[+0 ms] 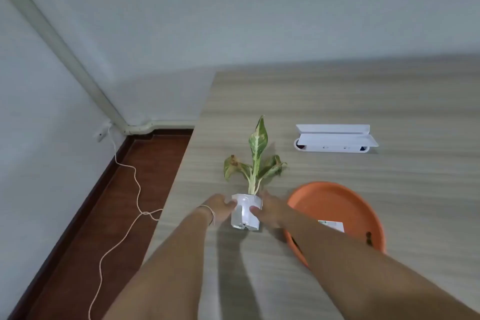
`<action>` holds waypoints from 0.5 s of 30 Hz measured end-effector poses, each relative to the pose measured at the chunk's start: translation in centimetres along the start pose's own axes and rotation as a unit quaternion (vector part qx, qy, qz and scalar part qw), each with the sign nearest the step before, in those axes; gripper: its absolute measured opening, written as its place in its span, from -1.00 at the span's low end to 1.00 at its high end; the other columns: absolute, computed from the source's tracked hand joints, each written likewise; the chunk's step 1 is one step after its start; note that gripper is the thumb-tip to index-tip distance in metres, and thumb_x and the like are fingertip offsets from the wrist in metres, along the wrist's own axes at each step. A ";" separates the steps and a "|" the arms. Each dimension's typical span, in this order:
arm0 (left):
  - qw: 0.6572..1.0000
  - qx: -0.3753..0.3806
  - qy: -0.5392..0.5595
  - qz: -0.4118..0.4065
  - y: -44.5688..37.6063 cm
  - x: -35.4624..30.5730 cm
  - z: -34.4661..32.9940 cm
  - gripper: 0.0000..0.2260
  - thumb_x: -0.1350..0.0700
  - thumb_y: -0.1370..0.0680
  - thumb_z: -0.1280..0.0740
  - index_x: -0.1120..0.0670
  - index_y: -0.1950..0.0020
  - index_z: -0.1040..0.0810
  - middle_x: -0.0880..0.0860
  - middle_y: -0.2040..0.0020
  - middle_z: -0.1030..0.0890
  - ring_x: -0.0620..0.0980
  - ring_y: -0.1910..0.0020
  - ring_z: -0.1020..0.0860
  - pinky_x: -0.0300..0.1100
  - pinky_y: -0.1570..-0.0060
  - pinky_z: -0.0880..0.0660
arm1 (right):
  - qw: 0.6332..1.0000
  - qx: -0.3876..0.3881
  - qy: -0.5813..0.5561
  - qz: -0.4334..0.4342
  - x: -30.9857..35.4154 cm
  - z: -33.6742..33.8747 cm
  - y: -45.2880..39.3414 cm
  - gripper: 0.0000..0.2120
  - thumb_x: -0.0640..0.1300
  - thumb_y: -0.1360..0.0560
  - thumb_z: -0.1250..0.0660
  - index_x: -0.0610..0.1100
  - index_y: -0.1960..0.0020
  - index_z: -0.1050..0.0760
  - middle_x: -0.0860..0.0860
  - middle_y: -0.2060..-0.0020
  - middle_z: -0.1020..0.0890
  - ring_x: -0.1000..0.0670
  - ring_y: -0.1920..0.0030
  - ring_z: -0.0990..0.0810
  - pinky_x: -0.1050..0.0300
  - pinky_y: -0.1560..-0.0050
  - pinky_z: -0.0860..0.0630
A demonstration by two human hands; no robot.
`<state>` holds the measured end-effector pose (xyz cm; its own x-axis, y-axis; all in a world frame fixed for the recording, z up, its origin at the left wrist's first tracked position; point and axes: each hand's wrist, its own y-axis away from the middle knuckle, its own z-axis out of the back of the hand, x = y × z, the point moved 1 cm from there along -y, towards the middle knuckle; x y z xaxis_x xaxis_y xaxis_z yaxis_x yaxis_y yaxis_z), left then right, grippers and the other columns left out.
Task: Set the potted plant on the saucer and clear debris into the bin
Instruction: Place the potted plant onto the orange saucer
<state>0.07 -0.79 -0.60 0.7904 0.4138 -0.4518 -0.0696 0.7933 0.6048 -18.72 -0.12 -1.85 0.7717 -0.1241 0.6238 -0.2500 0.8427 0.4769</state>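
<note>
Table: I see a pale wood-grain top filling my view from 12 round to 5 o'clock, its left edge running down toward 7.
Floor: red-brown, at 9 o'clock, with a pale cord snaking across it from a wall fitting.
Saucer: orange, round, on the table at 3 o'clock of the pot, just beside it; a white label lies inside, and my right forearm crosses its near rim.
White box: lid flipped open, at 1 o'clock, well apart from the plant.
Potted plant: variegated green-and-cream leaves with some browning, rising from a small white pot on the table, not on the saucer.
Left hand: fingers wrapped on the pot's left side, thumb on its front.
Right hand: fingers closed against the pot's right side.
</note>
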 end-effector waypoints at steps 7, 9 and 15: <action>0.958 0.025 0.276 0.070 0.0 1.7 -3.3 -0.74 -0.01 -0.41 -0.39 0.20 0.16 -0.53 0.08 0.21 -0.48 0.02 0.27 -0.49 -0.12 0.08 -0.53 | 0.986 -0.053 -0.139 -0.076 -1.8 -3.7 -1.6 -0.43 0.16 -0.32 -0.37 -0.07 -0.24 -0.36 -0.07 -0.13 -0.64 -0.14 -0.12 -0.61 -0.12 -0.13 -0.58; 0.955 0.016 0.292 0.050 0.1 1.4 -4.0 -0.86 0.06 -0.37 -0.38 0.11 0.18 -0.62 0.09 0.20 -0.58 0.04 0.20 -0.54 -0.13 0.11 -0.51 | 0.983 -0.030 -0.163 -0.080 -2.2 -3.9 -1.9 -0.48 0.10 -0.34 -0.39 -0.03 -0.25 -0.41 0.00 -0.09 -0.66 -0.08 -0.06 -0.65 -0.13 -0.08 -0.62; 0.961 -0.067 0.269 0.014 -0.6 -0.1 -4.9 -0.89 0.21 -0.34 -0.43 0.14 0.15 -0.69 0.04 0.29 -0.69 0.05 0.30 -0.62 -0.08 0.19 -0.56 | 0.981 -0.034 -0.183 -0.045 -2.6 -2.7 -1.3 -0.47 0.01 -0.34 -0.37 -0.06 -0.25 -0.32 -0.01 -0.16 -0.60 -0.07 -0.14 -0.59 -0.11 -0.16 -0.57</action>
<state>-2.99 0.90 -4.15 0.3599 0.5784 -0.7320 -0.1930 0.8138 0.5482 -18.81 0.54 -5.75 0.5235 -0.3695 0.7678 -0.1410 0.8511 0.5057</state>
